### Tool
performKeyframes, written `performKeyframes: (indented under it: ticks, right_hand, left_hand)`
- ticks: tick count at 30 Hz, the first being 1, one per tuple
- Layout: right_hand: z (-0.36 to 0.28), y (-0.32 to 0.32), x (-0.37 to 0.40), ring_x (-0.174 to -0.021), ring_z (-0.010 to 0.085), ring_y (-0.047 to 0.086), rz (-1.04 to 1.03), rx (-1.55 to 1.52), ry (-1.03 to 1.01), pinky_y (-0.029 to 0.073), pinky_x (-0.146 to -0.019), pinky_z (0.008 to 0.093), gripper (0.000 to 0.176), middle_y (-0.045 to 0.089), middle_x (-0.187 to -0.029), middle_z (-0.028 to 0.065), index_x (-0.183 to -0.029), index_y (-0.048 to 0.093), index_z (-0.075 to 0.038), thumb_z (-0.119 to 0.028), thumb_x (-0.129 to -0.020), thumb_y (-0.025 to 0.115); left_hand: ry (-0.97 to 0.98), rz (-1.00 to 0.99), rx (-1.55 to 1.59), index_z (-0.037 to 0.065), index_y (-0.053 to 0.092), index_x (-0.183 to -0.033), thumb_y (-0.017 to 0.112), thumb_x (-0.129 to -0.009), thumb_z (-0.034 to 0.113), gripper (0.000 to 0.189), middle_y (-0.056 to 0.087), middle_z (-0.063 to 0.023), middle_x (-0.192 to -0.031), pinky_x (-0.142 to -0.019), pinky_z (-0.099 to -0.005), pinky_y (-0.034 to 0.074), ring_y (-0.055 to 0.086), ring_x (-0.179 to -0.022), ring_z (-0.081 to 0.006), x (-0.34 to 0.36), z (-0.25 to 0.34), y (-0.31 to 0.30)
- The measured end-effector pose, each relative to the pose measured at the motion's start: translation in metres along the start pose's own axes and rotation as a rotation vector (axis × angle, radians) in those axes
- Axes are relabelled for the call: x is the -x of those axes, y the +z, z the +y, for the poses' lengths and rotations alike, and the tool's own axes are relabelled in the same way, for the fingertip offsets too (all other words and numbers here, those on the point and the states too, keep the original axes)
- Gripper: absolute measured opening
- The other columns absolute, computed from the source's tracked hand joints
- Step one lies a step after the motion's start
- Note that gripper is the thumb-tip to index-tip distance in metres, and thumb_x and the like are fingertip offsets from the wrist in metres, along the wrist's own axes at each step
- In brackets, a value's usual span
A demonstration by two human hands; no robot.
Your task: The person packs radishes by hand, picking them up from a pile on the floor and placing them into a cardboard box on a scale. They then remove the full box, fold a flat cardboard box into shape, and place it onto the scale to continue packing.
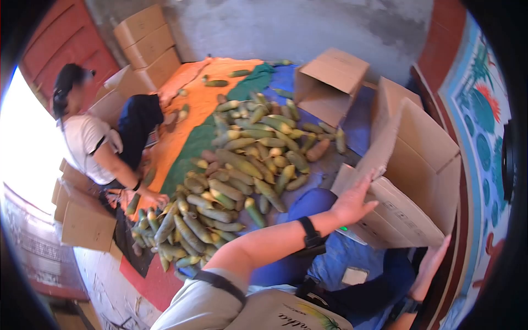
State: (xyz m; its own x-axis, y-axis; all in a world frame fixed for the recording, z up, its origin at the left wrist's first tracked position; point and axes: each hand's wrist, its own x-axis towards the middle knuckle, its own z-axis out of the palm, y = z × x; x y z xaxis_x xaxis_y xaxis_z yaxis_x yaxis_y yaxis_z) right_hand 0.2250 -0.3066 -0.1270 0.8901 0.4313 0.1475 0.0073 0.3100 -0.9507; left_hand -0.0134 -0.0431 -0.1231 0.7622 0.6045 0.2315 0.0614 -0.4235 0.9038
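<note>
An open cardboard box [412, 206] stands in front of me on the right, its inside facing up and partly visible. My left hand [355, 202] grips the box's left side by the flap, thumb spread away from the fingers. At the near right corner, my right hand [432, 267] holds the box from the other side, its fingers stretched along the cardboard. A large heap of green radishes [236, 176] lies on coloured sheets to the left of my left arm. A small pale square item [355, 276] rests near my legs.
Another person [104, 132] sits at the left, one hand at the heap's edge. Open boxes [330, 85] stand by the back wall and others [88, 220] at the left. Stacked cartons [146, 44] fill the far corner. A painted wall [484, 121] borders the right side.
</note>
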Motion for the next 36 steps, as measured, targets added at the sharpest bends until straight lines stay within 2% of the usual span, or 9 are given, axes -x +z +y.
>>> performKeyframes:
  ticks: [1,9,17,19,26,31,33,36]
  right_hand:
    - [-0.004,0.006,0.002,-0.126,0.0222,0.034,-0.052,-0.024,0.007,0.024,-0.106,0.0369,0.062,0.038,-0.136,0.0123,-0.133,0.034,0.002,-0.045,-0.094,0.039]
    - [-0.019,0.034,0.000,-0.127,0.0213,0.034,-0.043,0.010,0.000,0.024,-0.106,0.0372,0.057,0.039,-0.135,0.0101,-0.134,0.035,-0.004,-0.042,-0.092,0.040]
    - [-0.025,0.043,-0.007,-0.126,0.0227,0.035,-0.026,0.041,0.003,0.025,-0.105,0.0377,0.060,0.040,-0.135,0.0115,-0.135,0.034,-0.002,-0.042,-0.091,0.041]
    - [-0.026,0.042,-0.009,-0.125,0.0232,0.037,-0.061,0.035,0.005,0.027,-0.104,0.0369,0.060,0.041,-0.134,0.0117,-0.134,0.035,-0.001,-0.042,-0.091,0.042]
    - [-0.026,0.029,-0.031,-0.126,0.0234,0.036,-0.136,0.021,0.041,0.027,-0.104,0.0382,0.058,0.042,-0.133,0.0126,-0.134,0.034,0.000,-0.040,-0.091,0.039]
    - [-0.019,0.009,-0.054,-0.125,0.0239,0.037,-0.209,-0.069,0.070,0.027,-0.104,0.0394,0.056,0.042,-0.133,0.0124,-0.133,0.037,-0.001,-0.037,-0.090,0.040]
    - [-0.016,0.004,-0.060,-0.124,0.0243,0.037,-0.249,-0.104,0.063,0.027,-0.104,0.0399,0.056,0.043,-0.132,0.0124,-0.132,0.038,-0.001,-0.039,-0.090,0.040]
    - [-0.008,-0.008,-0.070,-0.124,0.0243,0.037,-0.204,-0.082,0.072,0.028,-0.103,0.0400,0.058,0.042,-0.132,0.0131,-0.131,0.037,-0.002,-0.042,-0.090,0.042]
  left_hand:
    - [-0.046,-0.044,0.000,0.002,0.011,-0.141,0.061,-0.080,0.021,0.081,0.031,-0.0274,-0.136,-0.104,-0.0378,0.030,0.033,-0.126,-0.0377,0.002,0.010,-0.006]
    - [0.018,-0.028,0.024,0.002,0.012,-0.141,0.061,-0.080,0.019,0.080,0.031,-0.0262,-0.137,-0.106,-0.0360,0.025,0.029,-0.129,-0.0352,0.000,0.002,-0.004]
    - [0.025,-0.066,0.085,0.007,0.018,-0.141,0.062,-0.077,0.015,0.079,0.034,-0.0254,-0.136,-0.105,-0.0362,0.027,0.031,-0.128,-0.0352,0.002,0.003,-0.008]
    - [0.011,-0.071,0.077,0.007,0.019,-0.141,0.062,-0.077,0.015,0.078,0.033,-0.0238,-0.136,-0.105,-0.0363,0.028,0.032,-0.127,-0.0354,0.005,0.007,-0.010]
    - [0.047,-0.081,0.029,0.011,0.019,-0.142,0.062,-0.077,0.016,0.078,0.032,-0.0205,-0.139,-0.104,-0.0365,0.031,0.034,-0.126,-0.0363,0.013,0.008,-0.007]
    - [0.040,-0.137,0.001,0.016,0.018,-0.143,0.062,-0.077,0.019,0.080,0.028,-0.0235,-0.140,-0.100,-0.0381,0.036,0.037,-0.122,-0.0400,0.016,0.011,-0.008]
    - [0.039,-0.133,-0.033,0.017,0.015,-0.143,0.062,-0.076,0.020,0.082,0.026,-0.0243,-0.140,-0.099,-0.0393,0.037,0.039,-0.120,-0.0409,0.016,0.009,-0.006]
    - [0.088,-0.145,-0.077,0.017,0.006,-0.144,0.062,-0.076,0.019,0.088,0.024,-0.0262,-0.140,-0.098,-0.0404,0.037,0.040,-0.119,-0.0421,0.016,0.010,-0.003]
